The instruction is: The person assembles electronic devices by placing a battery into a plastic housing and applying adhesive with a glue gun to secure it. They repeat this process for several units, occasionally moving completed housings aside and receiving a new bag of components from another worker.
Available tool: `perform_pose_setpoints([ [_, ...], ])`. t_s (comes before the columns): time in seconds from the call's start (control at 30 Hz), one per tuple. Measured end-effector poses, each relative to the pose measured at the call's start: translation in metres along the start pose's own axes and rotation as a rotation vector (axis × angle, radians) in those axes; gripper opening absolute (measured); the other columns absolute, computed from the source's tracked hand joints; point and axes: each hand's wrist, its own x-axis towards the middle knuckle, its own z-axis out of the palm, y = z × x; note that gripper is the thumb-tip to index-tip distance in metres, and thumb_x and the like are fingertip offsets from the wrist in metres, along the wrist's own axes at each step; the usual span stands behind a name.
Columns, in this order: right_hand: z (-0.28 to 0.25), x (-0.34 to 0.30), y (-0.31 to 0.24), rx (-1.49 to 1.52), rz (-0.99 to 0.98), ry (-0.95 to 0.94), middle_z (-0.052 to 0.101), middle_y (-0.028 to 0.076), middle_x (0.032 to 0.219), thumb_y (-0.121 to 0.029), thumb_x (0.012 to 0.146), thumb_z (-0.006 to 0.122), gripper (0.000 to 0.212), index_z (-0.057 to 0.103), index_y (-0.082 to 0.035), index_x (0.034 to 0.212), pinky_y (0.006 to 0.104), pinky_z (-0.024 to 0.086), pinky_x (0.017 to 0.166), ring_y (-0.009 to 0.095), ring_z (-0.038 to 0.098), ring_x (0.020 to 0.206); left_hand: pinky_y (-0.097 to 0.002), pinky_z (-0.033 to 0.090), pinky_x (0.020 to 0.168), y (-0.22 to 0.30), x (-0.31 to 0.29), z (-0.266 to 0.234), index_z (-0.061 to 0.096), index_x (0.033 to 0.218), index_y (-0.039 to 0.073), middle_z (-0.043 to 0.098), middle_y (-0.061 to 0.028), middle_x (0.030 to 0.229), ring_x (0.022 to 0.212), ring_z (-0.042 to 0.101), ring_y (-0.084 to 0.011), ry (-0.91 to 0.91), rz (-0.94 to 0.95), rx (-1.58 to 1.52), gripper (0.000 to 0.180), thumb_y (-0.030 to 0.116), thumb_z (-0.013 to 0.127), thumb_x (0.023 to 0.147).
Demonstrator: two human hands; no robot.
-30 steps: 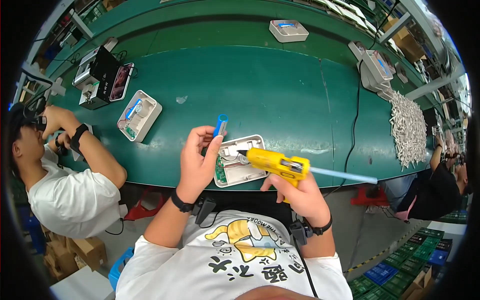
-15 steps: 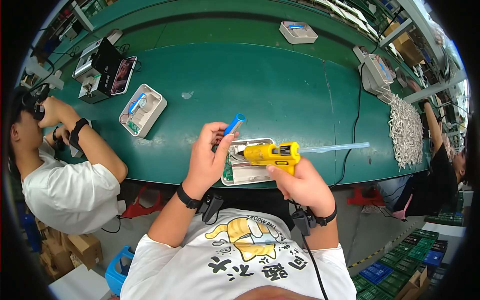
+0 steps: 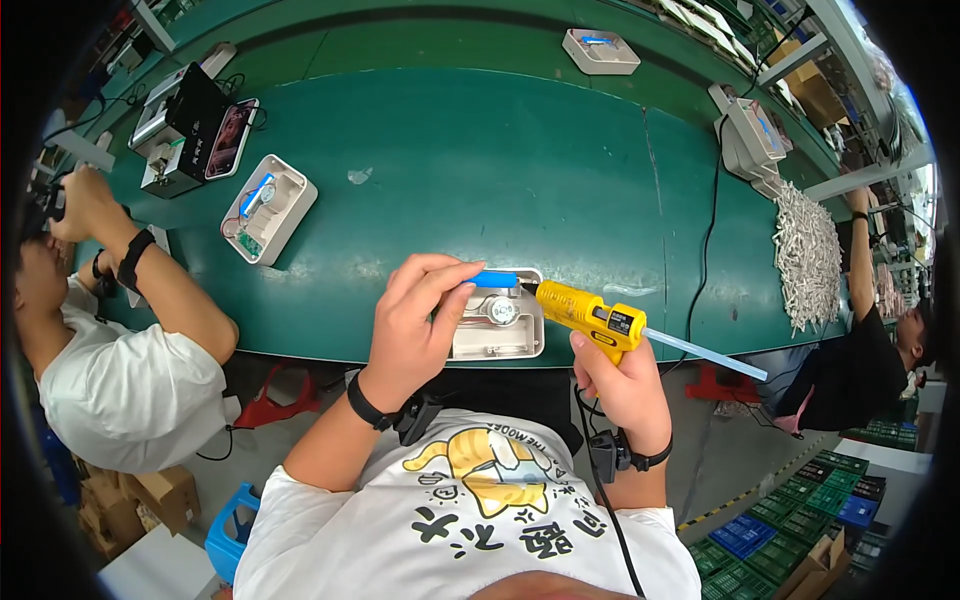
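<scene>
My left hand (image 3: 415,318) pinches a blue cylindrical battery (image 3: 494,279), lying level over the far side of a white plastic housing (image 3: 538,345). Inside the housing a round metal-coloured part (image 3: 502,311) with wires shows; my left hand covers its left end. In my right hand (image 3: 630,392) is a yellow hot glue gun (image 3: 588,314), its dark nozzle close to the battery's right end. Whether the nozzle touches the battery or the housing, I cannot tell. A translucent glue stick (image 3: 708,356) sticks out of the gun's back.
Left of my hands stands another white housing (image 3: 290,225) with a battery inside. Further left are a black machine (image 3: 178,130), a phone (image 3: 232,138) and a co-worker (image 3: 130,370). A cable (image 3: 712,230) crosses the green table; a pile of small white pieces (image 3: 808,260) lies right, near another person.
My left hand has turned the battery from tilted up to level and brought it over the housing's far side. The glue gun has swung, nozzle now at the battery's end, glue stick pointing down right.
</scene>
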Motion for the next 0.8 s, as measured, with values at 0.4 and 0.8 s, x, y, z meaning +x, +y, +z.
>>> perform_pose_setpoints([
  [0.4,-0.014,-0.004,0.003,0.056,0.053,-0.068,0.065,0.000,0.075,-0.016,0.107,0.066,0.024,0.067,0.001,0.125,0.0241,0.043,0.048,0.007,0.054,0.053,-0.0358,0.049,0.090,0.002,0.004,-0.003,0.076,0.105,0.006,0.076,-0.0054,0.099,0.069,0.066,-0.0177,-0.081,-0.054,0.060,0.016,0.009,0.084,0.091],
  [0.8,-0.015,0.009,0.014,0.205,0.016,-0.093,0.077,0.010,0.093,-0.017,0.109,0.064,0.034,0.063,0.002,0.137,0.0254,0.050,0.053,0.010,0.064,0.064,-0.0414,0.051,0.092,0.014,0.014,-0.005,0.076,0.100,0.003,0.075,-0.0129,0.111,0.097,0.065,-0.0250,-0.066,0.086,0.346,0.013,0.007,0.084,0.090],
])
